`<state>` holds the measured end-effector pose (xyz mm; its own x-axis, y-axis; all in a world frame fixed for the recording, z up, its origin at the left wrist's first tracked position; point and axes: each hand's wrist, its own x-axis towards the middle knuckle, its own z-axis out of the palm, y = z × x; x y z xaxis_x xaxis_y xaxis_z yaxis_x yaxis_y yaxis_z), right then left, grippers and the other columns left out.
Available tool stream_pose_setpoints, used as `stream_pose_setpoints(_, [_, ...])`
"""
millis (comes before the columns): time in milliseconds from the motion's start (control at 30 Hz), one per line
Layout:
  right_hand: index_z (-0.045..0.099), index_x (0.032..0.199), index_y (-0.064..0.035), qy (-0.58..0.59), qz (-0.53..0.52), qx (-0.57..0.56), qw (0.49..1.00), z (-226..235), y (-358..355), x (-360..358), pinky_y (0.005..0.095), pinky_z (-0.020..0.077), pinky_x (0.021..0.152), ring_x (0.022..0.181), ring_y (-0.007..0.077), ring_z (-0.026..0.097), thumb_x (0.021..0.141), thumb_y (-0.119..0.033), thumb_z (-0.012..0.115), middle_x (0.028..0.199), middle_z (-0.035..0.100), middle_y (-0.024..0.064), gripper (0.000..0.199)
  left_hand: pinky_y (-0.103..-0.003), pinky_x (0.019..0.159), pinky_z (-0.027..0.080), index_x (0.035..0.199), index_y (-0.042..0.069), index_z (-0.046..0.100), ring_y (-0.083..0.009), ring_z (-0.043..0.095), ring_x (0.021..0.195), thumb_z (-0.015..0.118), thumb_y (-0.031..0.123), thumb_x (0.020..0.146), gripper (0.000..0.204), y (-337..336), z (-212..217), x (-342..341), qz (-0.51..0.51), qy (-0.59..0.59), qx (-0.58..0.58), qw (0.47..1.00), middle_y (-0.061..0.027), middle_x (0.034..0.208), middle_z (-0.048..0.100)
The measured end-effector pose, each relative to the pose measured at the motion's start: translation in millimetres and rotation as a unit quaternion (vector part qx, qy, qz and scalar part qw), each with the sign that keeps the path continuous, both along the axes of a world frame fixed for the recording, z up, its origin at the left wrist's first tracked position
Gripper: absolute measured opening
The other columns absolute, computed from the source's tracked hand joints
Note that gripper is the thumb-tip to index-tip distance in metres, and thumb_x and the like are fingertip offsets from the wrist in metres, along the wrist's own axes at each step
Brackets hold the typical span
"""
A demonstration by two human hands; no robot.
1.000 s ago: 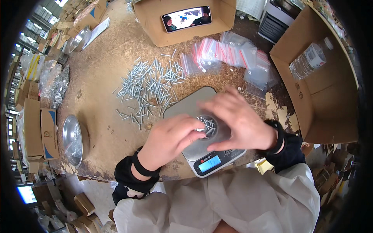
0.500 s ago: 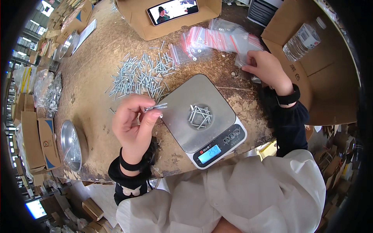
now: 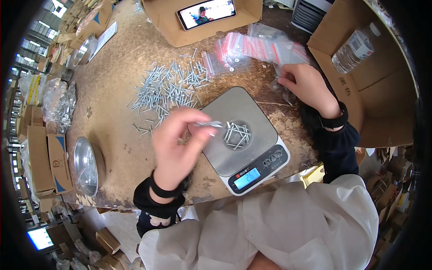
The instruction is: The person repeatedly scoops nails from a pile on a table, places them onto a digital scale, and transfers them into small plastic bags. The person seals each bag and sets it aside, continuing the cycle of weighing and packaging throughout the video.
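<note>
My left hand (image 3: 177, 146) pinches a few silvery screws (image 3: 209, 123) between thumb and fingertips, over the left edge of a kitchen scale (image 3: 229, 105). Several more screws (image 3: 237, 135) lie in the round hollow at the middle of the scale's steel plate. Beyond the left hand, a loose pile of screws (image 3: 168, 87) spreads over the worn table. Off to the right, my right hand (image 3: 310, 87) is closed at the fingertips on a clear plastic bag (image 3: 278, 85), partly hidden by the fingers. Small zip bags (image 3: 252, 47) with red strips lie fanned out just beyond it.
A phone (image 3: 207, 13) leans in a cardboard tray (image 3: 175, 39) at the back. To the right stands an open carton (image 3: 382, 103) with a plastic bottle (image 3: 355, 49) in it. A metal bowl (image 3: 87, 166) sits at the table's left edge, near cartons (image 3: 58, 164).
My left hand has moved right with its screws, from beside the scale to over its plate edge. The right hand stays by the bags, its fingertips slightly lower. The view has shifted a little.
</note>
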<state>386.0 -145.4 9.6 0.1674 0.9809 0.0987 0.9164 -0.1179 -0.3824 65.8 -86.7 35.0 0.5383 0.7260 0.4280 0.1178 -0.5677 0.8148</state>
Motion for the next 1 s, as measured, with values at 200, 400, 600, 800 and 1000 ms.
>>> stream_pose_setpoints(200, [0.065, 0.082, -0.0044, 0.0, 0.021, -0.005, 1.0, 2.1, -1.0, -4.2, 0.0441, 0.0484, 0.064, 0.073, 0.0346, 0.065, 0.085, -0.02, 0.07, 0.072, 0.065, 0.0126, 0.017, -0.033, 0.082, 0.047, 0.089, 0.005, 0.069, -0.0201, 0.062, 0.098, 0.077, 0.006, 0.079, 0.013, 5.3, 1.5, 9.4, -0.114, 0.068, 0.121, 0.984, -0.0093, 0.107, 0.067])
stream_pose_setpoints(400, [0.06, 0.082, -0.0019, 0.004, 0.033, 0.028, 0.999, 0.1, -1.6, -2.3, 0.0412, 0.0433, 0.059, 0.064, 0.0328, 0.06, 0.085, -0.017, 0.071, 0.067, 0.06, 0.0142, 0.019, -0.033, 0.083, 0.043, 0.091, 0.007, 0.072, -0.0218, 0.057, 0.104, 0.079, 0.01, 0.078, 0.015, 7.4, 1.9, -3.3, -0.078, -0.029, 0.063, 0.995, -0.0109, 0.12, 0.062])
stream_pose_setpoints(600, [0.065, 0.081, -0.0041, 0.009, 0.013, 0.041, 0.999, 2.1, 0.8, -2.8, 0.0413, 0.0467, 0.06, 0.068, 0.0317, 0.064, 0.085, -0.022, 0.071, 0.069, 0.064, 0.0111, 0.02, -0.032, 0.084, 0.042, 0.091, 0.006, 0.072, -0.0188, 0.054, 0.098, 0.08, 0.012, 0.078, 0.017, 10.7, 3.7, -14.2, -0.04, -0.097, 0.039, 0.994, -0.0107, 0.116, 0.061])
stream_pose_setpoints(800, [0.065, 0.081, -0.0041, -0.001, 0.014, 0.043, 0.999, 4.5, 0.0, -3.3, 0.0412, 0.0467, 0.06, 0.068, 0.0311, 0.064, 0.085, -0.022, 0.071, 0.069, 0.065, 0.0107, 0.02, -0.033, 0.084, 0.042, 0.09, 0.006, 0.072, -0.0194, 0.053, 0.099, 0.08, 0.014, 0.077, 0.017, 10.1, 5.5, -16.6, -0.038, -0.096, 0.038, 0.994, -0.0105, 0.115, 0.061])
stream_pose_setpoints(1000, [0.065, 0.081, -0.0037, 0.011, 0.018, 0.04, 0.999, 4.5, 1.4, -5.4, 0.0412, 0.0469, 0.06, 0.067, 0.0312, 0.064, 0.085, -0.021, 0.071, 0.069, 0.065, 0.0111, 0.019, -0.035, 0.088, 0.043, 0.094, 0.007, 0.072, -0.0232, 0.055, 0.107, 0.081, 0.016, 0.076, 0.023, 7.4, -0.9, -10.9, -0.065, -0.038, 0.069, 0.995, -0.0093, 0.118, 0.062])
